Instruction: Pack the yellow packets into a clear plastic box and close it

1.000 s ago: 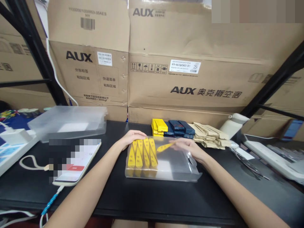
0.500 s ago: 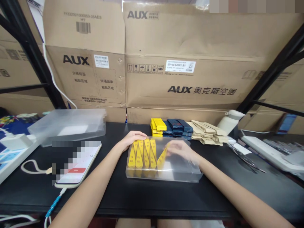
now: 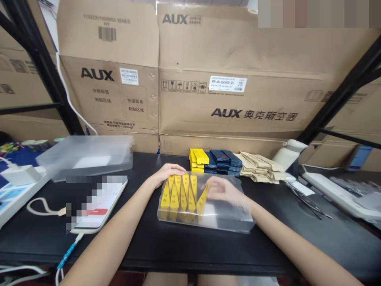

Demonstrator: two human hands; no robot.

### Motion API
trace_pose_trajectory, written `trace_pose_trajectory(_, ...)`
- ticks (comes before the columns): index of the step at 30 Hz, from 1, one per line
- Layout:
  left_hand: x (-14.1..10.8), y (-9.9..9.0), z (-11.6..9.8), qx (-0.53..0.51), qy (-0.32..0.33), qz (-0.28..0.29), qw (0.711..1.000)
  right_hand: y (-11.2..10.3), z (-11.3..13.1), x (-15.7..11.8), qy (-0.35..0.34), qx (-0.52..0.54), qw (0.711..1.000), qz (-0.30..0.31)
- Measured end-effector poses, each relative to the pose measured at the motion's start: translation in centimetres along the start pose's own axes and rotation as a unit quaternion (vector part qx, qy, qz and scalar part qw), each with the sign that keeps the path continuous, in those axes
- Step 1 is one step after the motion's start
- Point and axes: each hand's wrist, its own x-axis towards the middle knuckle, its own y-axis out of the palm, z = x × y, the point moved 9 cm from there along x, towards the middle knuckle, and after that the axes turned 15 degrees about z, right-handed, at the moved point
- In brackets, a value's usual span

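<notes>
In front of me a clear plastic box lies on the black table, turned slightly askew. Several yellow packets with dark print stand in a row in its left part. My left hand grips the box's back left corner, its fingers over the rim beside the packets. Inside the box, my right hand pinches one more yellow packet, which leans to the right, its lower end beside the row. The box's clear wall partly blurs the right fingers.
Behind the box are stacks of yellow packets, dark blue packets and beige packets. A white bottle stands behind them. Another clear box, a phone and a power strip lie left; glasses lie right.
The box has turned slightly, its right end coming nearer to me. My right hand, still pinching the leaning packet, has shifted slightly down. My left hand stays at the corner.
</notes>
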Motion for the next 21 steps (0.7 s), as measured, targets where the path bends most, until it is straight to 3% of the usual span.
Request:
trace_pose_trajectory(6,0.2,0.9,-0.3,0.034,0.022,0.029,0.999,1.7,-0.2,0.3,-0.004,0.013,1.0,0.023)
trace_pose_trajectory(11,0.4,1.6,-0.3,-0.008,0.036,0.049,0.998,3.2,-0.3,0.6,0.002,0.013,0.999,0.038)
trace_pose_trajectory(21,0.3,1.7,-0.6,-0.032,0.041,0.039,0.998,3.5,-0.2,0.7,0.013,-0.013,0.999,0.037)
